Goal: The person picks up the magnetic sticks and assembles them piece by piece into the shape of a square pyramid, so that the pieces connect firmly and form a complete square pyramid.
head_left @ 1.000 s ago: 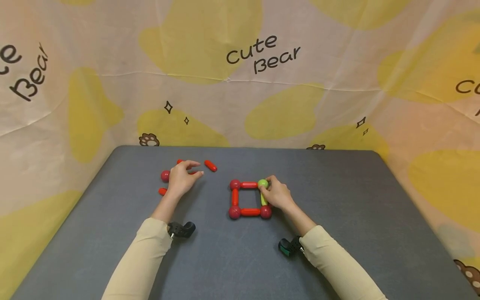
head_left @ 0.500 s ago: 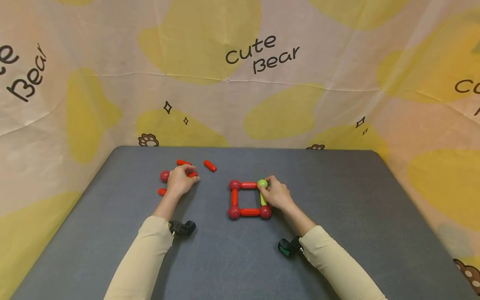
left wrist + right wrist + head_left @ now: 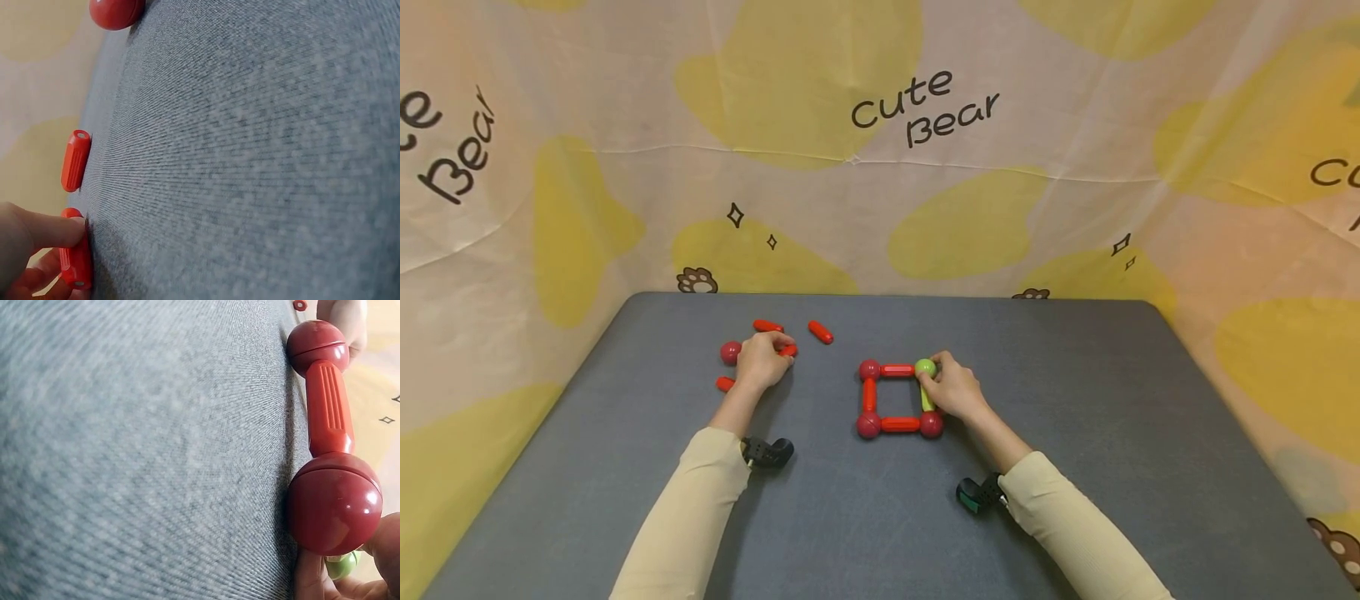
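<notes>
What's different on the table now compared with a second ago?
The left hand, open before, has closed onto a red rod and now pinches it. The right hand still holds the square frame by its green ball; frame and loose red ball look unmoved.

Creased, yellow-patched cloth walls (image 3: 820, 192) around a grey table (image 3: 1075, 400)

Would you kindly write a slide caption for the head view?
The left hand pinches a red rod; the right hand holds a ball-and-rod square at its green ball.
</notes>
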`<state>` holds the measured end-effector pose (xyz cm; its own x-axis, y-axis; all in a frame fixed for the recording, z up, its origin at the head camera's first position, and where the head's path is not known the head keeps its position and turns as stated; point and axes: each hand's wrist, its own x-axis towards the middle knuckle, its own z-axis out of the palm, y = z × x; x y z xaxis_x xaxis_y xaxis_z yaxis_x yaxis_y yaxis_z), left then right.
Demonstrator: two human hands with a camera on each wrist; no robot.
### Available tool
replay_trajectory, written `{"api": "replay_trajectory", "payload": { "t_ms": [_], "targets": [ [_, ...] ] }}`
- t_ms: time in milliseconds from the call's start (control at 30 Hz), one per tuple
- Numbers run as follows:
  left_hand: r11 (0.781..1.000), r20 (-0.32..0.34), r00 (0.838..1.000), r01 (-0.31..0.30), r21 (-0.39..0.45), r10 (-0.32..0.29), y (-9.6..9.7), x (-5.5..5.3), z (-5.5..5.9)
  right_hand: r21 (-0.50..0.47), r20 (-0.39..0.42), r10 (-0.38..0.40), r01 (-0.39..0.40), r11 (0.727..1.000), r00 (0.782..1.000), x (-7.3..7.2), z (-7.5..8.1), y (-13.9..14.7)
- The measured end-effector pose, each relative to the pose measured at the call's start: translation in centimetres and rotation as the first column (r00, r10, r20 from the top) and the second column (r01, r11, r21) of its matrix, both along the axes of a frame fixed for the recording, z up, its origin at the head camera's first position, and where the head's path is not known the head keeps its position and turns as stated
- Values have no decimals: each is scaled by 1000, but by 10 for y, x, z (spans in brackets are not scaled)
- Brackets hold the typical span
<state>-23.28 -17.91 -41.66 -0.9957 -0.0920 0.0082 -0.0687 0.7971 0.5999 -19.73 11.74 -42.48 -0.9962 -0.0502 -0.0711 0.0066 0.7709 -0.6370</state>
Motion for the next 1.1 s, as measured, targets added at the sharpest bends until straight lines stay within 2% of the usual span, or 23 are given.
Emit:
{"api": "replay_trajectory", "payload": {
  "t_ms": [167,433,700,867,1100],
  "targets": [
    [1000,9,1000,21,14,-22,0,1,2,-8,5,3,-3,1000,1000,1,1,0],
    [992,-66,990,125,25,-123,4,10,13,-1,-4,4,-4,1000,1000,0,0,0],
    [970,-71,975,218,103,-211,18,24,30,-4,0,-2,2,1000,1000,0,0,-1],
    [957,-93,964,261,126,-251,26,30,34,-8,-2,-2,1,1000,1000,0,0,0],
    [936,-78,953,302,182,-292,37,41,37,-1,-8,-1,1,1000,1000,0,0,-1]
  ]
}}
